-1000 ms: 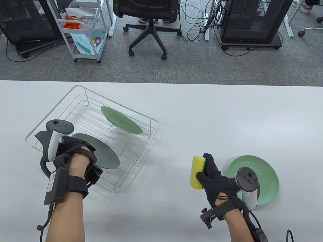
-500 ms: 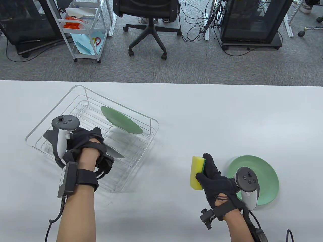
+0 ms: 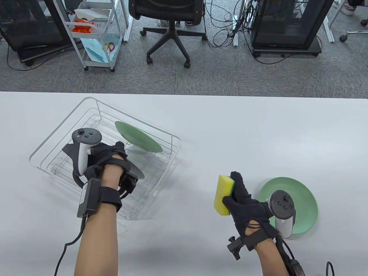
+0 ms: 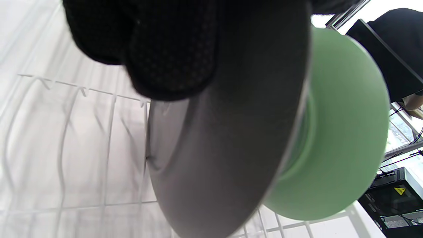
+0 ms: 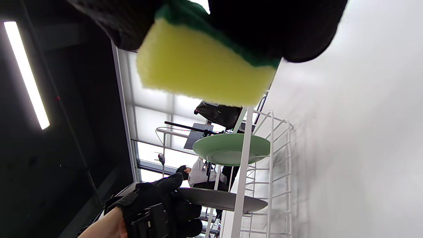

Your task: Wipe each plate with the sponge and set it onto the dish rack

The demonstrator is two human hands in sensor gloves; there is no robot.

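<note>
Left hand point(image 3: 107, 156) fingers point(image 4: 172, 56) curled over the rim of the grey plate point(image 4: 211, 145), pinching it edge-on inside the dish rack point(image 3: 95, 100); plate stands close to upright, lower edge down among the rack wires, whether it is seated in a slot I cannot tell. Right hand point(image 3: 247, 205) fingers wrapped round the sponge point(image 3: 222, 195) (yellow foam outward, green scrub side against the palm), held off the table point(image 3: 230, 129), not touching any plate

Handling, as a judgement: grey plate looks rigid, smooth, probably slick against the glove fabric and breakable if dropped onto the wires; rim pinch with thumb on one face and fingers on the other is the sensible hold, let go only once a wire carries it. Sponge is soft and light, squashes under grip, any hold works

Rack contents: one green plate point(image 3: 138, 140) leaning tilted toward the far side, just beside the grey one, touching or not unclear, plus the grey plate in hand. Another green plate point(image 3: 302, 198) lies flat on the table just right of the right hand, partly under the tracker, outside the rack and not yet racked
</note>
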